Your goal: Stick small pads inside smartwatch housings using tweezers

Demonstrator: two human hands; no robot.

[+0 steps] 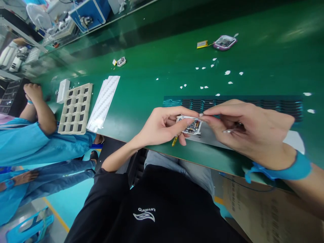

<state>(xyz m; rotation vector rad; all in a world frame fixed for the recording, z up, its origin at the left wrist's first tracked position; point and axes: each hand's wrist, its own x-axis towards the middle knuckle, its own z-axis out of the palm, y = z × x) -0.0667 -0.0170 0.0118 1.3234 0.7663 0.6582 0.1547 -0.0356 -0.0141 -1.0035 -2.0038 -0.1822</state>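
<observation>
Head view: white-framed circuit board (194,127) is up in hand over the worktop (141,91), near its front edge.
I've got left hand (159,127) fingers gripping the frame, yellow battery (174,140) just below them; right hand (250,131) fingers pinch a small white bit (201,114) at the frame's corner, too small to identify. Dark-striped sheet (253,104) lies behind the hands, white scraps (227,72) beyond it.

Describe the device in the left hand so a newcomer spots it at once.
Start at the green bench and find the left hand over its near edge. It holds a white-framed device with bare circuitry. Unlike the purple-edged device and small pale device beyond, it is held.
</observation>
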